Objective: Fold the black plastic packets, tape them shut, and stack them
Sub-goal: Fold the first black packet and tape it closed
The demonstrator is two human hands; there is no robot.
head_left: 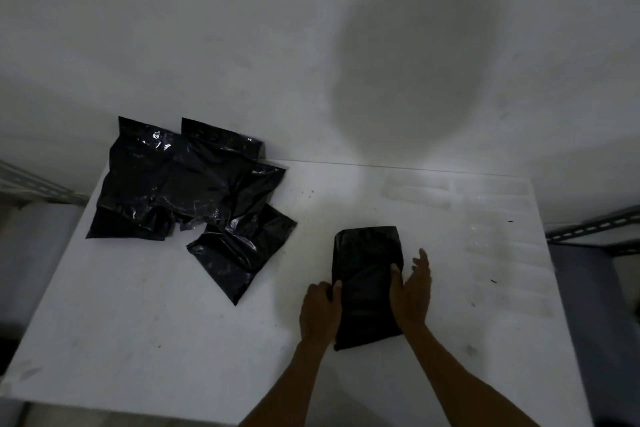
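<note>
Lying flat, black packet [367, 288], fingers [421, 262] flanking it

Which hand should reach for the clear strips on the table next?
Likely the right hand: the clear strips lie on its side and its fingers are straight, while the left hand pinches the packet edge.

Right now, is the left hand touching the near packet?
Touching. The head view shows the left hand gripping the near packet at its left edge, thumb over the plastic.

The flat plastic packet [367, 274] is black. The heap of crinkly plastic packets [187, 184] is black with shiny white glints. The flat worktop [156, 322] is white with tiny dark specks
</note>
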